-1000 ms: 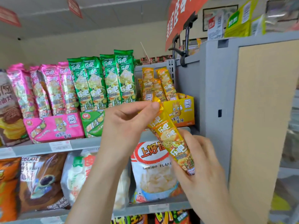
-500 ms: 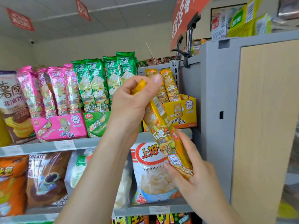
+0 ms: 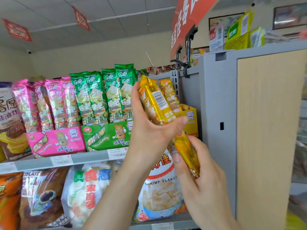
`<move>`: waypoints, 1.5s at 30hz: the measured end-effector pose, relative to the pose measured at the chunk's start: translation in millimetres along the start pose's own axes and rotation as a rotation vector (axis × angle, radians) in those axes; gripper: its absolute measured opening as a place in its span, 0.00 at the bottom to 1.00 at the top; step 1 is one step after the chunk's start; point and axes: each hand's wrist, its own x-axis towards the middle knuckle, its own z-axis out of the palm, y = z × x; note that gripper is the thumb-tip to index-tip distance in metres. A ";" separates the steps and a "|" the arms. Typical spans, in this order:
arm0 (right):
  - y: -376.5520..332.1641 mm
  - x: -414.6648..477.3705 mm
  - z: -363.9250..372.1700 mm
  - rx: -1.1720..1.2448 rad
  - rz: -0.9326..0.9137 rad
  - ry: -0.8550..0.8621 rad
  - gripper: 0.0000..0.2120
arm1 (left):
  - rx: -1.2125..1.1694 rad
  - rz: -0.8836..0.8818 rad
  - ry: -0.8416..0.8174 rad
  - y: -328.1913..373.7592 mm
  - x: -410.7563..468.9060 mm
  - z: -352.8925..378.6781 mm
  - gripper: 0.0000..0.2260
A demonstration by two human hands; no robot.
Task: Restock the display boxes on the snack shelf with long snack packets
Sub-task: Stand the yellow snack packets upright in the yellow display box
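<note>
Packet (image 3: 157,103) and yellow box (image 3: 191,119) are what the next move turns on. The box sits at the right end of the upper shelf (image 3: 89,157), just behind and to the right of the packet's lower end, with its opening facing up. The packet's long axis is tilted: its top leans up and to the left, its foot points down and right toward the box, and its barcoded back faces the camera. Other yellow packets (image 3: 169,92) already stand in the box, nearly upright.

The left hand (image 3: 149,128) grips the packet around its lower half. Its fingers run up the packet's left edge and its thumb crosses under the foot, ending just in front of the box wall. I cannot tell whether it holds one packet or two pressed together. This hand is the nearer one to the box. As I judge it, the packet needs to be stood more upright and lowered foot-first into the gap beside the standing ones.

The right hand (image 3: 201,178) is lower, below shelf level and in front of a shrimp flakes bag (image 3: 159,193). It clasps a second packet (image 3: 187,153), whose top end is hidden behind the left hand.
</note>
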 end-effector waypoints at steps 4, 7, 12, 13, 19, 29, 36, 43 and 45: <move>-0.4 7.5 -1.3 0.178 0.072 -0.091 0.13 | -0.056 -0.103 -0.091 5.1 3.9 -11.2 0.35; -1.2 12.8 -4.6 0.365 0.108 -0.193 0.12 | -0.051 -0.089 -0.115 7.2 9.9 -21.4 0.31; 0.7 16.7 -2.0 0.365 0.140 -0.234 0.14 | 0.158 0.050 -0.087 6.9 20.6 -22.4 0.26; -0.3 17.3 -1.1 0.315 0.115 -0.208 0.15 | 0.194 0.092 -0.060 6.0 22.8 -20.7 0.26; -8.5 30.2 3.6 0.006 0.101 -0.239 0.35 | 0.372 0.227 0.063 6.6 51.6 -16.9 0.14; -32.1 78.6 11.0 0.162 0.057 -0.063 0.25 | 0.089 -0.173 0.050 -4.0 111.5 -8.6 0.12; -55.6 143.1 14.1 0.134 -0.040 -0.008 0.14 | 1.614 0.123 -0.484 -31.2 124.8 -10.1 0.10; -39.1 170.8 41.8 -0.192 -0.052 0.096 0.21 | 1.779 0.144 -0.568 -39.3 125.4 -8.9 0.10; -33.2 175.4 46.3 -0.282 -0.004 0.101 0.19 | 1.785 0.140 -0.537 -39.0 125.4 -8.0 0.09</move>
